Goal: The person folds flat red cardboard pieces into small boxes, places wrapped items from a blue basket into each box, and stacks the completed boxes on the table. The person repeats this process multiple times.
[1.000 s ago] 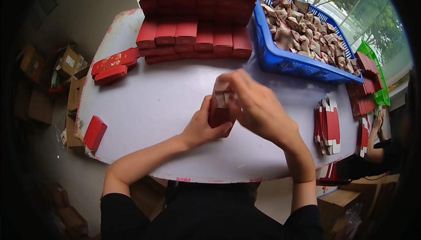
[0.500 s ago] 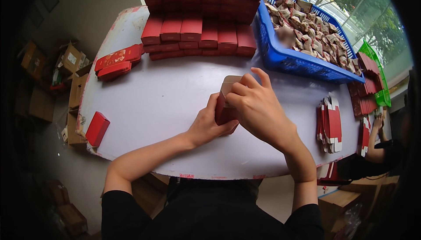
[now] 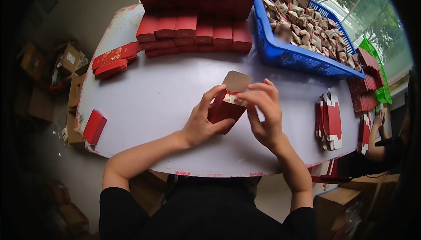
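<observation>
Open red box (image 3: 229, 112) sits inside the left grip (image 3: 199, 123)

White-topped table (image 3: 144, 95) found bearing the following: stacked red boxes (image 3: 204, 34) on the far side, a blue basket (image 3: 307, 64) far right, patterned red packs (image 3: 115, 59) far left, a lone red box (image 3: 94, 127) near left, and flattened red-and-white cartons (image 3: 329, 121) piled at right
</observation>
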A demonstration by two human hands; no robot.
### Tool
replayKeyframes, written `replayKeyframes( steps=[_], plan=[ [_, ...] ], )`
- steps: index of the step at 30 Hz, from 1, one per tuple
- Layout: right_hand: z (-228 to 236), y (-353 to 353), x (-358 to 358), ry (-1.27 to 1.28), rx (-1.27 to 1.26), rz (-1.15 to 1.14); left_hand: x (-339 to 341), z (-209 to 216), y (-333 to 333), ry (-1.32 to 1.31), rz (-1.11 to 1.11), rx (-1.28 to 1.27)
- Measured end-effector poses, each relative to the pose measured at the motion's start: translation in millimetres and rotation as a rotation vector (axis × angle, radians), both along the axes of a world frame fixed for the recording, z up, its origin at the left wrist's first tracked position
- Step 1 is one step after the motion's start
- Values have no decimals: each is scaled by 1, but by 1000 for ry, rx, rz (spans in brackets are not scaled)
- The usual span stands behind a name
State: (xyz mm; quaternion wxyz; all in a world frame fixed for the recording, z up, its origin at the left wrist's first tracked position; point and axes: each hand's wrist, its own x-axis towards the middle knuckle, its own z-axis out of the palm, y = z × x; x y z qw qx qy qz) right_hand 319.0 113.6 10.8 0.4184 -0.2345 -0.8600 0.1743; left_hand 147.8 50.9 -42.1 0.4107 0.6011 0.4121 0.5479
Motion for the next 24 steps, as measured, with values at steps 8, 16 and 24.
replayKeyframes(
  steps=[8,16,24],
  plan=[
    [-9,14,5,518,-1193,351,-4,-3,-2,21,-89,69],
    [-14,-4,-6,330,-1685,541,-1,-1,-6,134,-146,48],
    [-27,9,-5,287,-1026,587,2,0,-6,-61,-160,-24]
  ],
)
